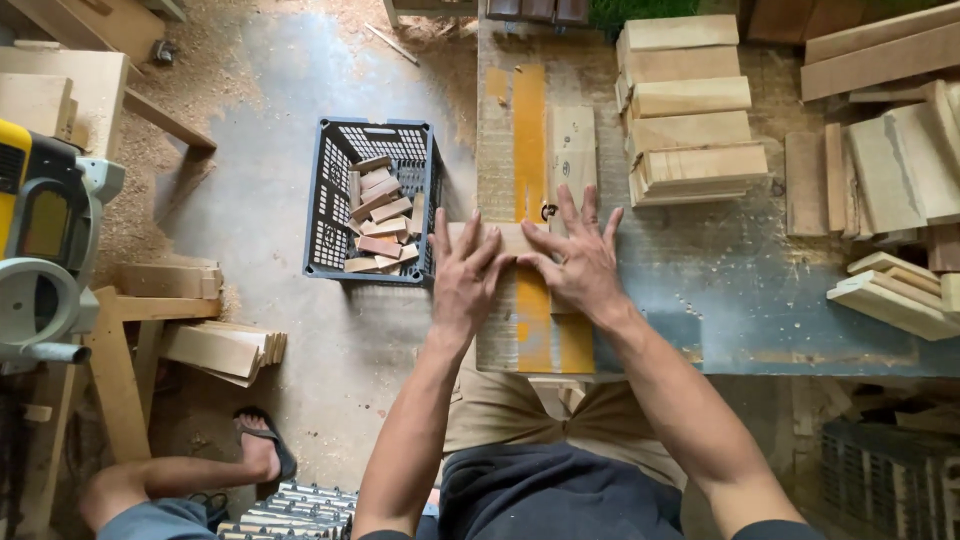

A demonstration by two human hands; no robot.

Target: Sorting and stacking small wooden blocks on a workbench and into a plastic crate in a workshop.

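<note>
My left hand [465, 275] and my right hand [577, 262] press flat, fingers spread, on a small pale wooden block [500, 238] at the left edge of the workbench [720, 290]. The block lies crosswise over a yellow-striped plank [531, 190] that runs away from me. A second light board [573, 150] lies beside the stripe, just beyond my right fingertips. Most of the block is covered by my hands.
A dark plastic crate [375, 200] with several wood offcuts stands on the floor left of the bench. Stacked pale boards [690, 110] and more planks [900, 170] fill the bench's right side. A saw machine [40, 240] is at far left. Another person's sandalled foot [262, 447] is lower left.
</note>
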